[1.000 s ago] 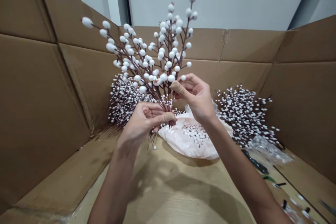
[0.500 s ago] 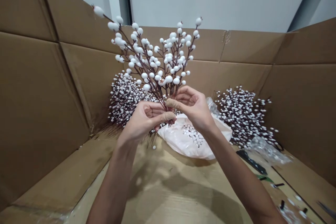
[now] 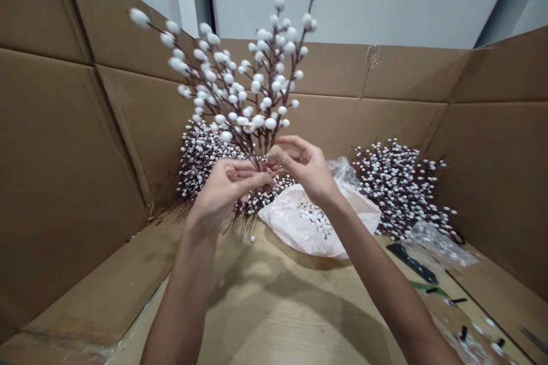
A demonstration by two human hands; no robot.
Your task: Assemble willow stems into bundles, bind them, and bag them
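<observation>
In front of a cardboard wall (image 3: 325, 68), over a table (image 3: 274, 325), a bunch of white berry twigs (image 3: 256, 86) points up. Both arms (image 3: 182, 291) slant inward. The left hand (image 3: 226, 185) pinches it low; the right hand (image 3: 302, 168) curls close by, but I can't tell if it grips.

Smooth berries (image 3: 270, 124) — matt cardboard walls (image 3: 492, 182)
</observation>
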